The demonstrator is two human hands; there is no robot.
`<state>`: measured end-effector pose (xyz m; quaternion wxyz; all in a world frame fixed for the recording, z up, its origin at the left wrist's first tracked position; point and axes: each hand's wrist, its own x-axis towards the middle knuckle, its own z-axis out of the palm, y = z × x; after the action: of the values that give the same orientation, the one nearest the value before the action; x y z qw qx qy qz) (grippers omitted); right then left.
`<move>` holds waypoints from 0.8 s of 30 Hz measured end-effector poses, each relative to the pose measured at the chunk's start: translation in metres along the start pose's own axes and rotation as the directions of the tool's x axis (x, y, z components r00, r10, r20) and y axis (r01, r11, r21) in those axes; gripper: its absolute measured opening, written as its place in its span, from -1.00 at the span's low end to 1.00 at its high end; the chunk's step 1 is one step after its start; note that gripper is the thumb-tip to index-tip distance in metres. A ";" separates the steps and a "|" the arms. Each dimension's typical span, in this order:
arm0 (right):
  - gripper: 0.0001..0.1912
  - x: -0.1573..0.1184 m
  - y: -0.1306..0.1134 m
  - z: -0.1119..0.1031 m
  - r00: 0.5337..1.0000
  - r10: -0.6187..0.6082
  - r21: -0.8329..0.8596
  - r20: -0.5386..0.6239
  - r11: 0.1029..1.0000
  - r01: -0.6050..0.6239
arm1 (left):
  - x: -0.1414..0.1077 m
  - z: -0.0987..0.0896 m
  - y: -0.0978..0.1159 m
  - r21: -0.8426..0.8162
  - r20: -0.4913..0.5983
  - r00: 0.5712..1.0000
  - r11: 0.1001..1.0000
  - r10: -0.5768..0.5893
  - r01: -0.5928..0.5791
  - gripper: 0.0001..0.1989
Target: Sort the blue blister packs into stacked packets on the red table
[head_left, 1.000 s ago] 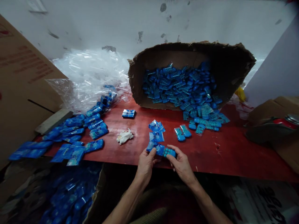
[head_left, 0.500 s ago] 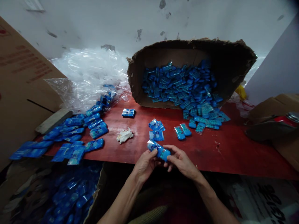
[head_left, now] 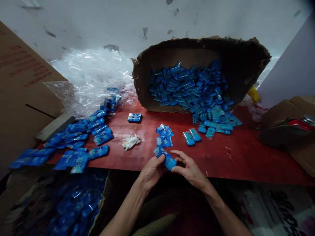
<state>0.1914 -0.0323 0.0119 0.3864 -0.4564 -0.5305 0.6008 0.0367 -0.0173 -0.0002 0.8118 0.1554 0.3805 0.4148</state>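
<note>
Near the front edge of the red table (head_left: 145, 131), my left hand (head_left: 153, 168) pinches a blue packet (head_left: 169, 161) between thumb and fingers. At the packet's right end is my right hand (head_left: 190, 168), its thumb touching the lower corner and its index finger lifted and curved. Just beyond them lie blue printed wrappers (head_left: 164, 141). A pair of clear-fronted blue packs (head_left: 189, 138) rests to their right. On the left of the table are several finished-looking blue packets (head_left: 103, 136) in a heap.
A torn cardboard box (head_left: 141, 95) lies on its side, full of blue packs. Clear plastic bags (head_left: 95, 72) are piled back left. Crumpled white tissue (head_left: 131, 142) and a small blue box (head_left: 134, 117) lie mid-table. A red can (head_left: 299, 124) is at the right.
My right fingers have loosened and spread from the packet, which now shows more of its blue end. The view has shifted slightly.
</note>
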 end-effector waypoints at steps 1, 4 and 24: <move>-0.46 0.000 0.000 -0.001 0.999 0.018 0.023 0.028 1.000 -0.018 | -0.001 0.000 0.002 -0.002 0.047 0.999 1.000 -0.020 0.020 -0.83; -0.24 0.002 0.001 -0.006 0.991 0.066 0.082 0.118 0.994 -0.076 | -0.005 0.002 0.006 0.019 0.172 0.983 0.998 -0.068 0.065 -0.76; -0.38 0.005 0.004 -0.008 0.981 0.013 0.088 0.193 0.996 -0.030 | -0.008 0.010 -0.020 -0.070 0.168 0.985 0.996 -0.043 0.055 -0.74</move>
<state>0.1976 -0.0256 0.0073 0.3471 -0.3841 -0.5326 0.6696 0.0528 -0.0354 -0.0011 0.8558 0.1500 0.2995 0.3941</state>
